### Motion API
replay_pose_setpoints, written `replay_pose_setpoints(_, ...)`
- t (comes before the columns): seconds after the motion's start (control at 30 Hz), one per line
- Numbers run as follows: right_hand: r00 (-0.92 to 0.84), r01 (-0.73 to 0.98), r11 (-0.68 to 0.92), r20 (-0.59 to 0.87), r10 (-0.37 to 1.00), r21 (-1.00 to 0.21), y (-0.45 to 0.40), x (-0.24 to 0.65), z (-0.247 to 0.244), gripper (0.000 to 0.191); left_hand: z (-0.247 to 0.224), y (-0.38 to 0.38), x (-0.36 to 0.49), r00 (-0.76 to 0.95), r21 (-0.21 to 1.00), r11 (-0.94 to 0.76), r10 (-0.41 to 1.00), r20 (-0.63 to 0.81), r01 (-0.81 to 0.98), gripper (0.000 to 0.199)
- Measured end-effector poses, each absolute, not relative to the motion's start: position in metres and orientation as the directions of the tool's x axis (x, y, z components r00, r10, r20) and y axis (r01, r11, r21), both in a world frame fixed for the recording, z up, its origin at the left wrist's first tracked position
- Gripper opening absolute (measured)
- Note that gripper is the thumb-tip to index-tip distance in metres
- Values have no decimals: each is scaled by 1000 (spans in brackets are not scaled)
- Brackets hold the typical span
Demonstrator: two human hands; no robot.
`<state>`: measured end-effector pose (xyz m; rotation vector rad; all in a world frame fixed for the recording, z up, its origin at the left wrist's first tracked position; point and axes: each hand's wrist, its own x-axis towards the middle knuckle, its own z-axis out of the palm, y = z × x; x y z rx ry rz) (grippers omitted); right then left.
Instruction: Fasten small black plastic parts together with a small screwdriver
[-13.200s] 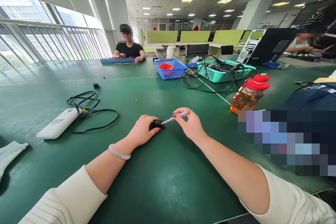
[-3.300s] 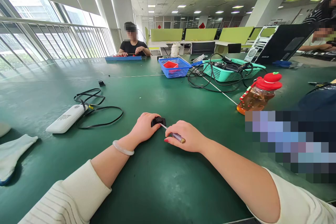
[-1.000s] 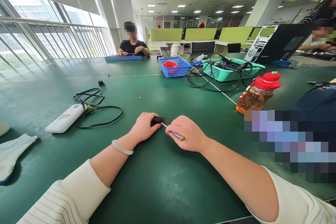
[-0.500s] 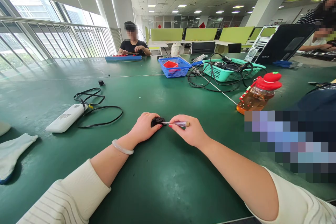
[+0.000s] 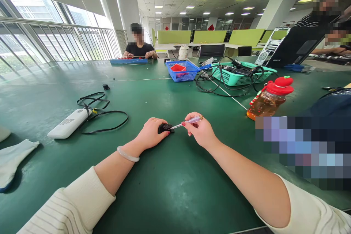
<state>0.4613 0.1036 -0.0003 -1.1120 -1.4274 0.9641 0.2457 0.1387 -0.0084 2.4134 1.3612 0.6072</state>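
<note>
On the green table, my left hand (image 5: 152, 133) is closed around a small black part (image 5: 165, 128), holding it down against the tabletop. What exactly the part is I cannot make out, since my fingers cover its left side. My right hand (image 5: 200, 131) pinches a screwdriver (image 5: 193, 119) by its clear, purplish handle. The thin metal shaft slopes down to the left, and its tip meets the right side of the black part.
Left lies a white power bank (image 5: 70, 123) with a black strap. A bottle with a red lid (image 5: 270, 98) stands at right. Farther back are a blue basket (image 5: 182, 73), a green basket (image 5: 236, 78) with cables, and a tilted black monitor (image 5: 297, 45). A person (image 5: 139, 47) sits across.
My right hand has turned, so the screwdriver's handle is raised and its shaft tilts more steeply. My left hand keeps the black part in nearly the same spot.
</note>
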Motion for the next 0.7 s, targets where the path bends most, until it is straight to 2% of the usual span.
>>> replay_pose_setpoints(0.33,-53,-6,271,271,961,-962,108,463,-4,42,-6,138,246,482,454,-524,849,214,721,28)
replay_pose_setpoints(0.6,-42,-23,307,307,951,-952,107,465,-4,43,-6,139,246,488,445,-522,850,199,728,27)
replay_pose_setpoints(0.7,-52,32,330,328,943,-943,104,465,-2,45,-6,138,246,488,446,-521,851,196,728,27)
